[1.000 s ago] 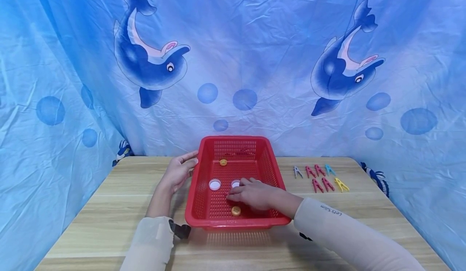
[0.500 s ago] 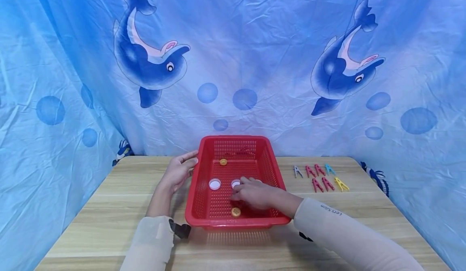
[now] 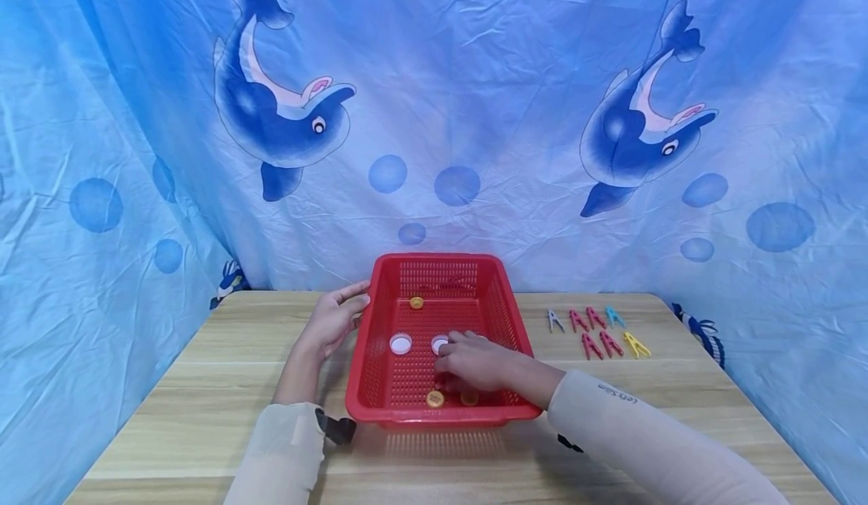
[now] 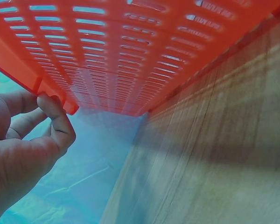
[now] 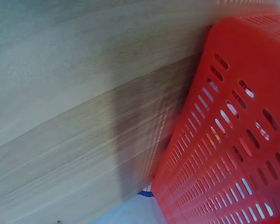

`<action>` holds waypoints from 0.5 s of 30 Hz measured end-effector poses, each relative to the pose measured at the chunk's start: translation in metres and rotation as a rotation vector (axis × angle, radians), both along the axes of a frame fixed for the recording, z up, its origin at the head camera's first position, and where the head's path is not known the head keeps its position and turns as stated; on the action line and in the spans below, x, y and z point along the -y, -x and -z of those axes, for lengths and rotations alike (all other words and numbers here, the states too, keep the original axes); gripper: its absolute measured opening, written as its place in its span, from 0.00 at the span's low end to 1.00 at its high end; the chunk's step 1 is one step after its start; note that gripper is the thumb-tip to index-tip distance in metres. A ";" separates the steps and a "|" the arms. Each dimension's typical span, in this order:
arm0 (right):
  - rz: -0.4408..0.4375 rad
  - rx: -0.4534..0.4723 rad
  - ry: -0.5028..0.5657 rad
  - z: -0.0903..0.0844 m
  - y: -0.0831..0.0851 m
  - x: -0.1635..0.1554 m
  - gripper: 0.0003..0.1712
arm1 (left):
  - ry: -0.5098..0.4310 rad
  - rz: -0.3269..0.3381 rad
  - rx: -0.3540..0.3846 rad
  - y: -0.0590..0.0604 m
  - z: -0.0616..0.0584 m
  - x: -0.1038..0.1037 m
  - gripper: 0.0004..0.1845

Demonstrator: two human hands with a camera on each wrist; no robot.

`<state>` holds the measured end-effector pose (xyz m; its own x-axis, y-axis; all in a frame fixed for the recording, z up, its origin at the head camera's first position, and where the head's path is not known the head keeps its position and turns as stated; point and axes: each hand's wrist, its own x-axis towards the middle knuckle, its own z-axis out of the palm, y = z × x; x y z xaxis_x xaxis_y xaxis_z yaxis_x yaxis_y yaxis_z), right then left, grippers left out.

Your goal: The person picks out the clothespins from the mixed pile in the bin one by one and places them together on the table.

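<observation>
**Right hand down in red basket among caps, left hand on basket rim**

Right hand (image 3: 478, 362): inside the red basket (image 3: 498, 316), palm down on the floor of it, fingers curled low toward the near-centre. Can't tell if it's actually pinching anything; the fingertips hide what's under them. Right wrist view shows only the basket's outer wall (image 5: 233, 140) and bench, no fingers.

Left hand (image 3: 332, 320): outside the basket, at its left wall. Thumb along the top rim, fingers relaxed against the side. Left wrist view: fingertips (image 4: 56, 116) touch the rim edge (image 4: 46, 88), loosely bent, not wrapped round it.

Caps in the basket:
- orange cap (image 3: 435, 399) at the near wall, just in front of the right hand's fingers, not touching as far as I can see
- second orange cap (image 3: 469, 398) just beside it, partly under the hand's edge
- white cap (image 3: 401, 344) mid-floor, left of the hand, apart from it
- another white cap (image 3: 439, 344) just at the fingertips, partly covered
- small orange cap (image 3: 417, 303) near the far wall, well apart

Basket sits flat on the wooden bench (image 3: 203, 384), centred, long axis running away from the person.

Right of the basket, well apart: seven clothes pegs (image 3: 597, 330) in two rows on the bench: grey, red, red, teal behind; red, red, yellow in front.

Behind: blue dolphin-print curtain (image 3: 434, 113).
</observation>
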<state>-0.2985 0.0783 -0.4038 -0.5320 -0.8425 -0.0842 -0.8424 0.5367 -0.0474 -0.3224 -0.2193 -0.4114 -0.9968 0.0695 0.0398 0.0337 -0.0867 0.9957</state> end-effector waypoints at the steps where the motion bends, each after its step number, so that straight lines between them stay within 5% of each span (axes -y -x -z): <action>1: 0.007 0.009 0.001 0.000 0.000 0.000 0.28 | 0.000 -0.001 0.001 0.000 0.000 0.000 0.27; 15: 0.125 0.213 0.063 -0.004 -0.003 0.001 0.32 | 0.014 -0.003 0.000 -0.001 0.001 0.001 0.27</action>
